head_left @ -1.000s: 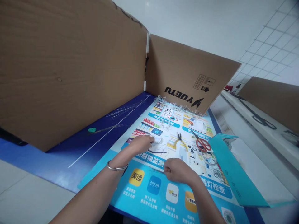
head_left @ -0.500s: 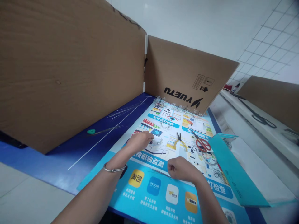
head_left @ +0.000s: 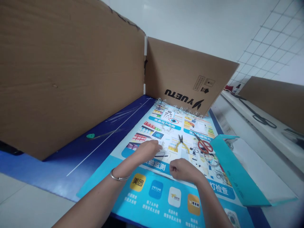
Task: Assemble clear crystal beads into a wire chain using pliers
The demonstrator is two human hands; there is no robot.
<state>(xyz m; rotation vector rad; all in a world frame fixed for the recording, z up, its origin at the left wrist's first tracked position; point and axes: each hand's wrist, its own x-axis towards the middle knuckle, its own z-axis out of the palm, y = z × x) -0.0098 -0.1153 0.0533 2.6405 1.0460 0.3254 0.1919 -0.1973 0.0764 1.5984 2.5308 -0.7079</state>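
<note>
My left hand (head_left: 147,151) rests with curled fingers on a printed blue-and-white poster (head_left: 140,152), beside a thin silvery wire (head_left: 161,146). The frames do not settle whether its fingers hold that wire. A metal bangle (head_left: 118,178) circles the left wrist. My right hand (head_left: 184,170) is curled close to the poster, and a fine dark strand (head_left: 161,176) runs from it to the left. Whether that hand grips the strand is hidden. Yellow-handled pliers (head_left: 181,144) lie between and beyond my hands, and red-handled scissors (head_left: 204,146) lie further right.
Tangled silvery wire (head_left: 175,107) lines the poster's far edge, against upright cardboard panels (head_left: 66,72). A teal folder (head_left: 234,167) lies at the right. A green pick (head_left: 90,136) sits on the blue mat (head_left: 80,148) at the left.
My left hand has shifted slightly toward me and to the right, and my right hand has moved slightly to the right. The view has drifted a little, and the tools have stayed in place.
</note>
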